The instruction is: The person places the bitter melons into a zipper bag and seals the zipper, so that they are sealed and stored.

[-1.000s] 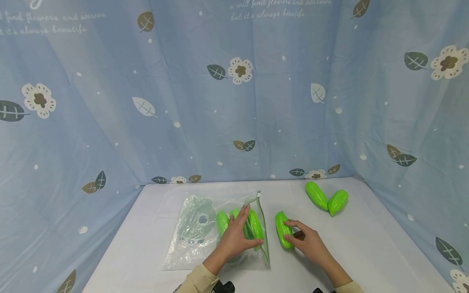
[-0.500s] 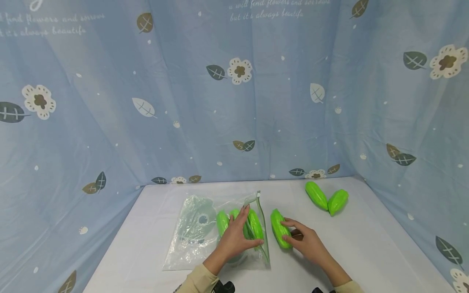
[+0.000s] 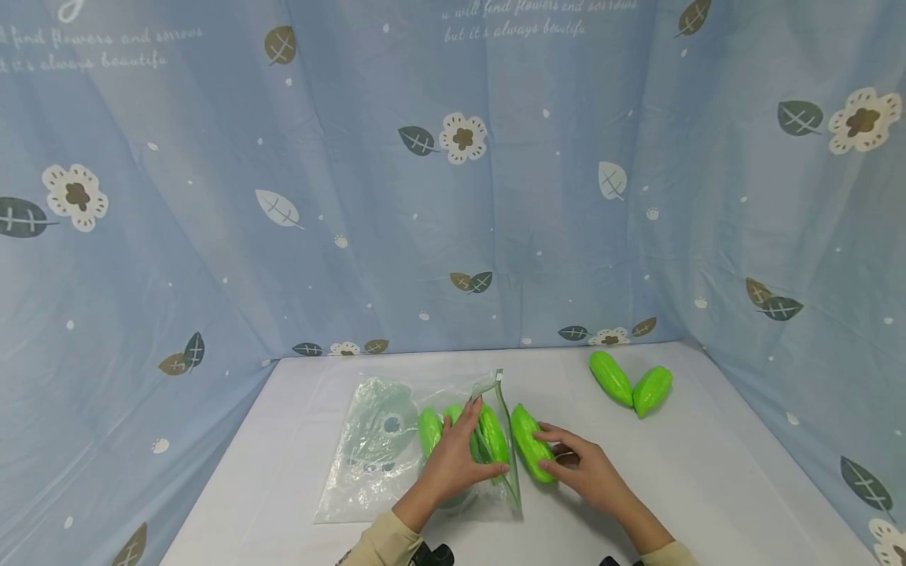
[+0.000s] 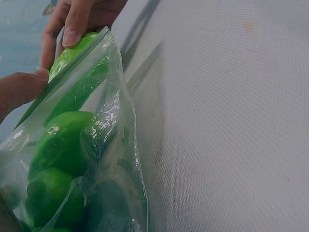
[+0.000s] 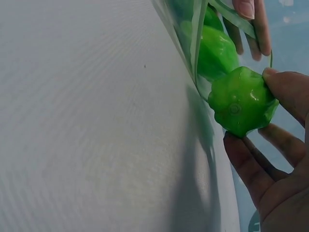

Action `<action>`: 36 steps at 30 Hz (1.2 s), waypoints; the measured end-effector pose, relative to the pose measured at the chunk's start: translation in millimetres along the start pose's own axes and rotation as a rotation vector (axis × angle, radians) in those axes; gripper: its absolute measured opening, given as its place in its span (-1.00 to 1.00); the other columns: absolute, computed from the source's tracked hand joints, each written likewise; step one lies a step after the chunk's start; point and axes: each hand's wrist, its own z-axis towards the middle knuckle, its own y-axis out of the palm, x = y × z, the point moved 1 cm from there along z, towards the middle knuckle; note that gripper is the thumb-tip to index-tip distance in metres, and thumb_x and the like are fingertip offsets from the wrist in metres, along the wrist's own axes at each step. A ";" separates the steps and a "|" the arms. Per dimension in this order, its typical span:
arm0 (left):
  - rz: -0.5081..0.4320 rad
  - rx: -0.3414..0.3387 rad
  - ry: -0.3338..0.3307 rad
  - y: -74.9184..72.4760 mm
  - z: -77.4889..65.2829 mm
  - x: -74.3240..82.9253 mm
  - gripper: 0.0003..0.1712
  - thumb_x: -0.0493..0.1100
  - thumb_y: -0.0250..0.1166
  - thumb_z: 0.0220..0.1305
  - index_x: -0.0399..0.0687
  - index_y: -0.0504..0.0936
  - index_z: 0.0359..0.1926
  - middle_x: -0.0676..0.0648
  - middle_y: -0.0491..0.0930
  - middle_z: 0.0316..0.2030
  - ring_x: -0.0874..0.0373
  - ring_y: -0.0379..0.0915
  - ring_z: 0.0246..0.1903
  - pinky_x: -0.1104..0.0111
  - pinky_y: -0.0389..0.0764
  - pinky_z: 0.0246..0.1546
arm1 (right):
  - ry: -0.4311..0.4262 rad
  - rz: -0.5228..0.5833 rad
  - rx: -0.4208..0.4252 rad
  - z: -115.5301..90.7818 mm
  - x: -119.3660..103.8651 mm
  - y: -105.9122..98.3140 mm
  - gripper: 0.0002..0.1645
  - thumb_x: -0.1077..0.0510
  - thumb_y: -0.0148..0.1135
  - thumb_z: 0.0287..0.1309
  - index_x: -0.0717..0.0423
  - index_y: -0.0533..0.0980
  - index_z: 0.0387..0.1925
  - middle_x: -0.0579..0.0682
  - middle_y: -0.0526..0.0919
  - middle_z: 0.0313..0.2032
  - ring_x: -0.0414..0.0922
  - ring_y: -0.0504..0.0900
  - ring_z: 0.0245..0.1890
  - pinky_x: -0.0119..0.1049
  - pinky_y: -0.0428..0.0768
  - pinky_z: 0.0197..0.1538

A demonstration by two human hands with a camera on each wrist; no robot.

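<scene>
In the head view, the left hand [image 3: 453, 465] is resting, fingers spread wide, on one clear bag [image 3: 354, 495] showing three green gourds [image 3: 494, 435]; the right hand [image 3: 593, 475] is pinching another gourd [image 3: 529, 445], slanting lengthwise upper left to lower right; two loose gourds [image 3: 652, 391] are lying right. In the left wrist view, it is sitting upper left; in the right wrist view, its end is facing the camera.

Soft light is filling the head view; glare is speckling the bag [image 3: 378, 481]; dimmer wrist views are showing a shadowed surface [image 5: 106, 145].

The bag [image 3: 368, 487] lies on the table [image 3: 708, 487] with gourds [image 3: 429, 430] inside. A single gourd [image 3: 529, 444] is just right of its opening. Two more gourds [image 3: 612, 379] lie farther right and behind.
</scene>
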 end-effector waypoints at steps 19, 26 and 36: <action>0.009 -0.001 0.008 -0.4 0.4 -0.8 0.31 0.30 0.53 0.06 -0.04 0.00 0.63 -0.25 0.03 0.57 -0.52 -0.10 0.46 -0.39 0.10 0.34 | 0.004 0.010 -0.012 11.1 1.5 11.6 -0.46 0.07 0.40 0.28 0.03 0.55 0.27 0.22 0.41 0.40 -0.05 0.70 -0.07 -0.30 0.70 -0.05; -0.006 0.005 0.009 -0.1 0.7 -1.0 0.31 0.26 0.55 0.06 -0.03 0.00 0.63 -0.25 0.03 0.57 -0.49 -0.09 0.47 -0.39 0.06 0.36 | -0.009 -0.009 0.014 11.7 0.5 14.9 -0.47 0.03 0.42 0.26 -0.03 0.58 0.24 0.19 0.44 0.38 -0.15 0.70 -0.09 -0.33 0.70 -0.05; -0.003 0.009 0.013 -0.4 -0.3 -0.5 0.30 0.24 0.56 0.07 -0.04 0.01 0.63 -0.25 0.04 0.56 -0.46 -0.08 0.48 -0.37 0.06 0.37 | -0.020 -0.040 0.041 11.0 -0.5 17.3 -0.47 0.05 0.46 0.21 -0.05 0.61 0.21 0.15 0.46 0.38 -0.17 0.69 -0.10 -0.33 0.71 -0.06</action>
